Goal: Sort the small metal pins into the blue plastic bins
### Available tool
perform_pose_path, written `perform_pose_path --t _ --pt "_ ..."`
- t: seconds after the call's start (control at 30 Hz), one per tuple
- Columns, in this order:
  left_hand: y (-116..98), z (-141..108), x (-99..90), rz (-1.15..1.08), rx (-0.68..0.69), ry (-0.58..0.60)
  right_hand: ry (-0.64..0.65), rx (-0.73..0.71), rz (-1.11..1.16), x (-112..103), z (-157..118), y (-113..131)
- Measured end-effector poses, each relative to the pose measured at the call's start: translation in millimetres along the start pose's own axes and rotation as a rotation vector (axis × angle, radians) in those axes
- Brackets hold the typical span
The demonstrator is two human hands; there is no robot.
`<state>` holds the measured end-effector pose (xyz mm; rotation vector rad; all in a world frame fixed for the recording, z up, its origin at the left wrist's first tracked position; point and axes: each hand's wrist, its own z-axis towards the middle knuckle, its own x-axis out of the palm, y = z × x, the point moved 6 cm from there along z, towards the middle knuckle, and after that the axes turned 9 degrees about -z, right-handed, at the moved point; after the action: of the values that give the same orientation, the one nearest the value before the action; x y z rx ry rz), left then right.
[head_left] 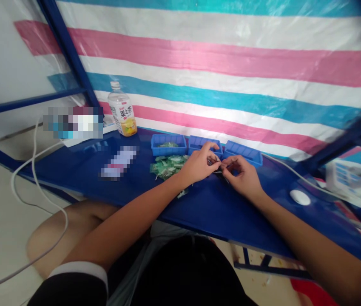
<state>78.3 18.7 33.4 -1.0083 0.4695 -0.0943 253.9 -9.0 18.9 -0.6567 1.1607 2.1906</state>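
Just in front of the blue bins, my left hand (199, 163) and my right hand (243, 176) meet, fingertips almost touching. Both are closed in a pinch around something small and dark, too small and too covered by the fingers to name. Left of my left hand lies a loose pile of small green circuit boards (167, 166), a few with pale or metallic parts. Behind are the left blue bin (169, 151), with some green pieces inside, the middle blue bin (196, 139), partly hidden by my left hand, and the right blue bin (250, 158).
On the blue table (199, 212), a drink bottle (123, 110) stands at the back left near a blurred-out phone-like object (119, 163). A white mouse-shaped object (299, 197) lies at the right, by a white device (349, 182). White cables (35, 170) hang at the left.
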Motion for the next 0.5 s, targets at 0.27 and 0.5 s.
perform_pose_path --t 0.27,0.5 --pt "-2 2 -12.7 0.147 0.093 -0.066 -0.126 -0.067 -0.202 -18 14 1" --pt "2 1 -11.7 0.421 0.131 -0.037 -0.087 -0.178 -0.642 -36 28 -41"
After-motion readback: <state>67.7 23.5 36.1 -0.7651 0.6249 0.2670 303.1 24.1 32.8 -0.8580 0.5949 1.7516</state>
